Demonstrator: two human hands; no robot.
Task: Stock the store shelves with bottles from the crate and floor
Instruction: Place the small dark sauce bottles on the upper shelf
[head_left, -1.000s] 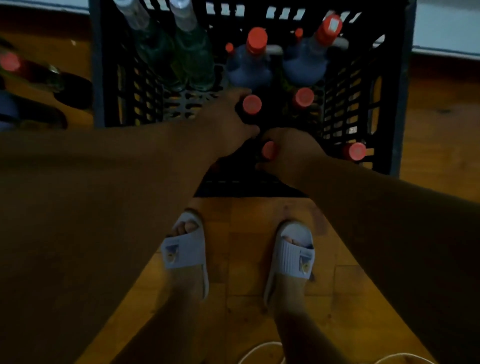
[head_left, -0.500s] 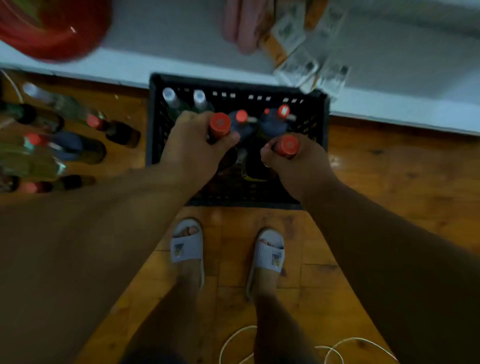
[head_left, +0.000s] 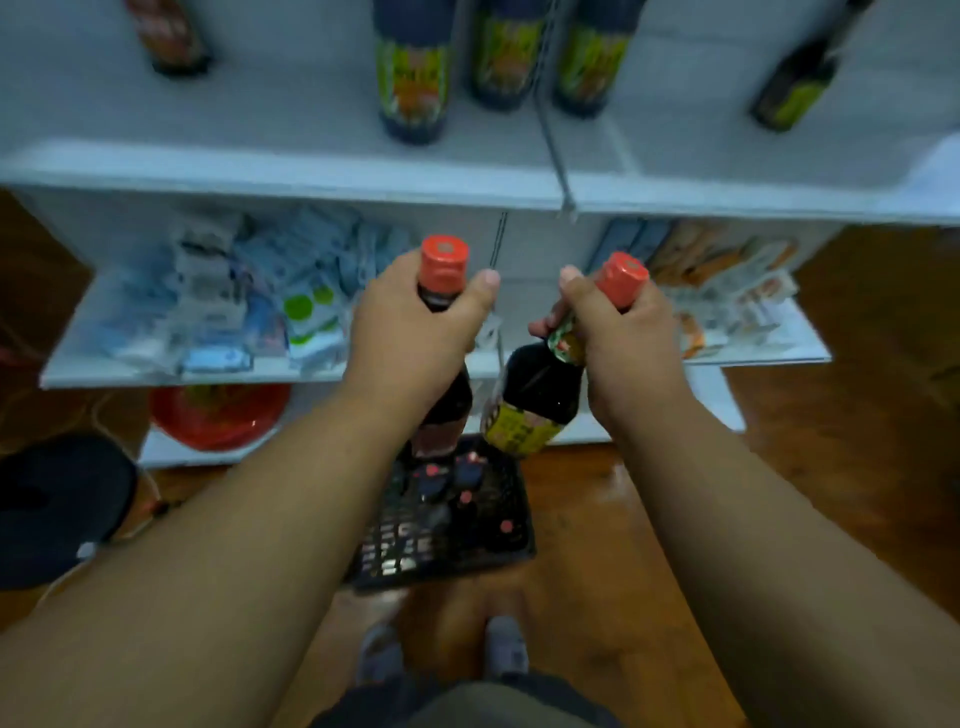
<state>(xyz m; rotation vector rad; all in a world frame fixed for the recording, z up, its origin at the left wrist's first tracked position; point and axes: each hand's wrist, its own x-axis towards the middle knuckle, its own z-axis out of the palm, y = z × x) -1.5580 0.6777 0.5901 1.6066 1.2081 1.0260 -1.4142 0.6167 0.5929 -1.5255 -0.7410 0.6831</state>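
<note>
Two dark, red-capped bottles are in mid-air above the black crate (head_left: 447, 540): the left hand (head_left: 415, 332) is wrapped tight round the neck of the left bottle (head_left: 441, 395), and the right hand (head_left: 618, 332) clasps the neck of the tilted right bottle (head_left: 535, 400). Above the crate, the upper shelf (head_left: 291, 171) already carries several similar bottles (head_left: 413, 73) with room beside them. Red caps still show inside the crate, so by my judgement much stocking remains.

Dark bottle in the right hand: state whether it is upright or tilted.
Tilted. The dark red-capped bottle in the right hand leans, cap right, base left.
</note>
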